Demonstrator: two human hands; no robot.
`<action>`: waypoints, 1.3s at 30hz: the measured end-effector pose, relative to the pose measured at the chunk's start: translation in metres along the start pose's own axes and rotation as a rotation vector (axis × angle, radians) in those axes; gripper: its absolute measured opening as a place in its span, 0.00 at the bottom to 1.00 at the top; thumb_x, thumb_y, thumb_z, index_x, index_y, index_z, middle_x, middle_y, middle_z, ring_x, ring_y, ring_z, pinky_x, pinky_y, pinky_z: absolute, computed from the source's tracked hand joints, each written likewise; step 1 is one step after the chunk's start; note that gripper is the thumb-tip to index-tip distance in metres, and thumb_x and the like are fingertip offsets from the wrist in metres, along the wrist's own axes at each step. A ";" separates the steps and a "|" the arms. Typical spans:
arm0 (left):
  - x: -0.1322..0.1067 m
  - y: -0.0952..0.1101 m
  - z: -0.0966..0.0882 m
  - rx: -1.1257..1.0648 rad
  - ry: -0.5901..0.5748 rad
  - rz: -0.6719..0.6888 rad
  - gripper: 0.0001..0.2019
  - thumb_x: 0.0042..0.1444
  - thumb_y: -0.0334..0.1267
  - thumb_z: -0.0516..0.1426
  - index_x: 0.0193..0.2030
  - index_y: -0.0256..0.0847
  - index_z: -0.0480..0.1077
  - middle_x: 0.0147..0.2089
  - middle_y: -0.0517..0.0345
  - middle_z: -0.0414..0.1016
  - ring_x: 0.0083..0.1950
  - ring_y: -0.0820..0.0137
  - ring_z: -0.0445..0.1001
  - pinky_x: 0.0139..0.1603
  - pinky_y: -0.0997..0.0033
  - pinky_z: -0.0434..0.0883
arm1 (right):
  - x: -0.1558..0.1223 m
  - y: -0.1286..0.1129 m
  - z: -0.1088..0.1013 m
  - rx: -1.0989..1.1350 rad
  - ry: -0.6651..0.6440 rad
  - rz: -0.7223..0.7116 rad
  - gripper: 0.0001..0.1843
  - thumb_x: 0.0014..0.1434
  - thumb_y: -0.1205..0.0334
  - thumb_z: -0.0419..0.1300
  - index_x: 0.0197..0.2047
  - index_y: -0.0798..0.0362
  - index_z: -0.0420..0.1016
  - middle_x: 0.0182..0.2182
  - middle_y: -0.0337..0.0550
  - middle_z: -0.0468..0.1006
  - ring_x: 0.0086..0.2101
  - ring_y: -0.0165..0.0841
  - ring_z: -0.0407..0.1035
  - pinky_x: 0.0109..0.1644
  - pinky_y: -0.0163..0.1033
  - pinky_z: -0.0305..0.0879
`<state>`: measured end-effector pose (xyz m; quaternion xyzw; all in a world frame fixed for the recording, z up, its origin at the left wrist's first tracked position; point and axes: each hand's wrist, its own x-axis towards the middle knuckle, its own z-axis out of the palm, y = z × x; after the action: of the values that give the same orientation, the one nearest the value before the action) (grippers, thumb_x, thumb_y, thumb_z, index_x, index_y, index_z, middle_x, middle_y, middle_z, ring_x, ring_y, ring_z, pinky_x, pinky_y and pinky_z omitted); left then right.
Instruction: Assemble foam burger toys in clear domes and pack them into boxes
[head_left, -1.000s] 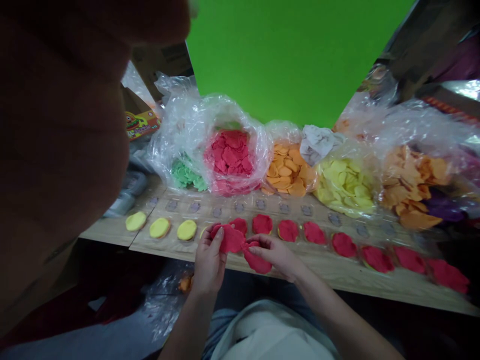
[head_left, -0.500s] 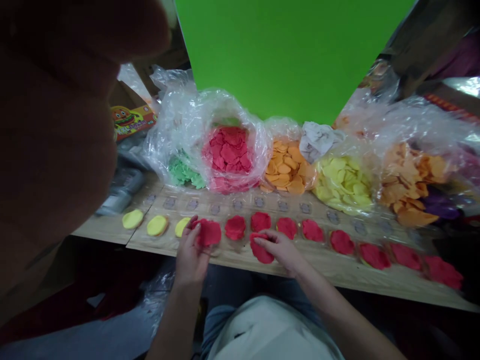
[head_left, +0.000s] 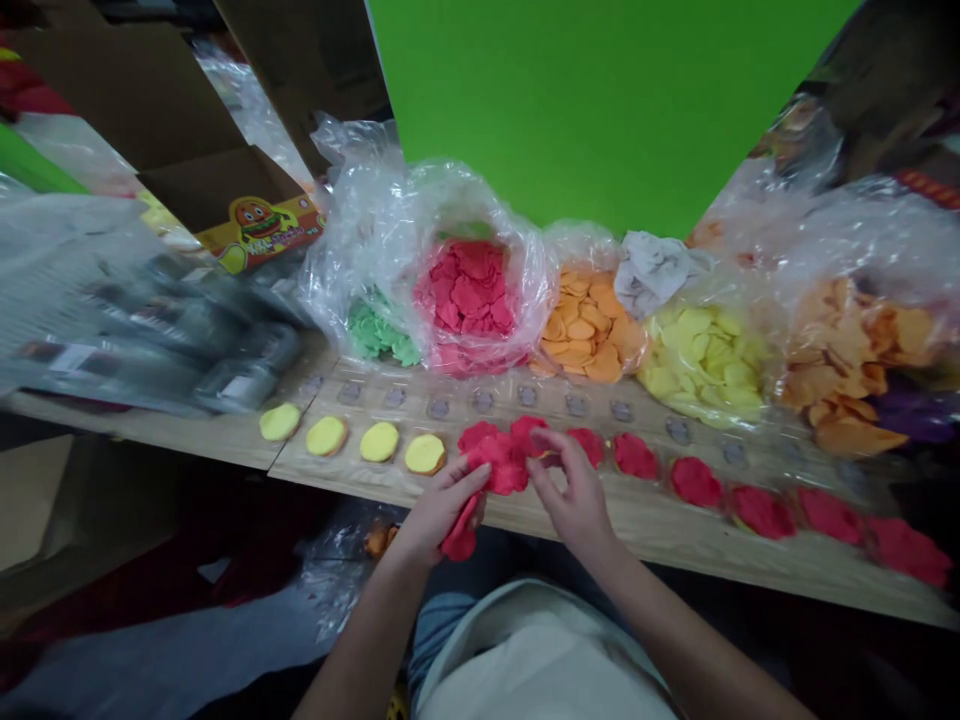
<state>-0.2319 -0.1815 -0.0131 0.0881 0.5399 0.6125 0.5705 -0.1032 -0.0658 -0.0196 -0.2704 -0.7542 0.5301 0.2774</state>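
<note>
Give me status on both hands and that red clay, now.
Left grip and right grip pinching red clay. Red strip hangs below left grip. Yellow clay disc just left, red clay disc to the right.

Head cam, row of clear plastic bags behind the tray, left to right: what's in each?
Green clay pieces → red clay pieces → orange clay pieces → yellow clay pieces → pale orange clay pieces
</note>
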 end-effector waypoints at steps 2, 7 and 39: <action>-0.002 0.001 0.001 0.060 0.023 0.006 0.14 0.48 0.46 0.60 0.35 0.37 0.68 0.16 0.68 0.61 0.16 0.81 0.59 0.17 0.82 0.54 | 0.007 0.004 0.003 0.241 -0.070 0.322 0.21 0.54 0.51 0.57 0.48 0.52 0.68 0.44 0.49 0.73 0.43 0.37 0.67 0.44 0.43 0.66; 0.004 -0.003 0.002 0.042 0.112 0.106 0.17 0.43 0.44 0.63 0.38 0.39 0.67 0.20 0.66 0.66 0.18 0.80 0.62 0.18 0.82 0.56 | 0.018 0.005 0.007 0.459 -0.170 0.488 0.18 0.49 0.46 0.61 0.31 0.54 0.70 0.26 0.38 0.70 0.28 0.30 0.64 0.33 0.35 0.62; -0.041 -0.010 -0.115 0.473 0.594 0.531 0.14 0.47 0.34 0.59 0.43 0.47 0.74 0.44 0.53 0.71 0.46 0.65 0.68 0.51 0.72 0.62 | 0.069 -0.001 0.126 -0.488 -0.402 0.101 0.15 0.53 0.64 0.56 0.45 0.52 0.70 0.33 0.43 0.75 0.33 0.34 0.68 0.36 0.36 0.59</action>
<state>-0.2949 -0.2808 -0.0461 0.1719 0.7637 0.5960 0.1787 -0.2407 -0.1000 -0.0452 -0.2558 -0.8845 0.3896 0.0234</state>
